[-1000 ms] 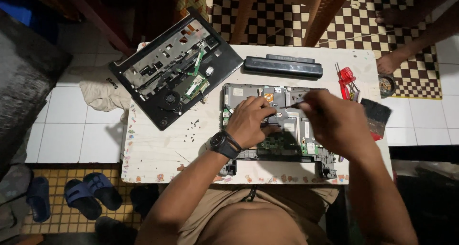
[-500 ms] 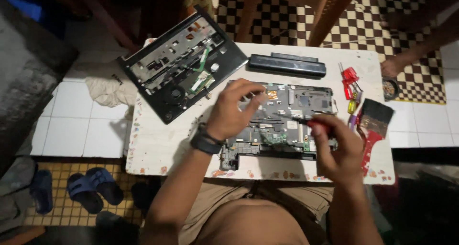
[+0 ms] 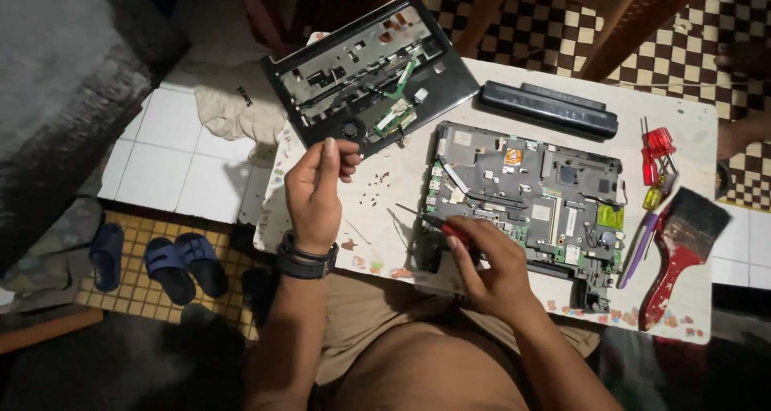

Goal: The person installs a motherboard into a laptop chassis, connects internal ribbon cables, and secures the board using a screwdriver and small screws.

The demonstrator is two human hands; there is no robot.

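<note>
While the person sits at the table's near edge, the scene reads so:

Table (image 3: 482,106): white, speckled; bare room only at its 9 o'clock side, strewn with tiny dark specks, probably screws.
Laptop top cover (image 3: 369,66): at 11 o'clock, overhanging the far-left edge, likely set aside.
Laptop base (image 3: 530,194): centre, circuit board exposed, near edge close to the table's rim.
Battery bar (image 3: 548,108): 12 o'clock, just beyond the base.
Brush (image 3: 679,250) and screwdrivers (image 3: 654,170): 3 o'clock, within reach.
Left hand (image 3: 315,194): raised at 9 o'clock, fingertips pinched together; what it grips I cannot tell.
Right hand (image 3: 494,270): closed on a red-handled screwdriver (image 3: 456,233), tip toward the base's left edge.
</note>
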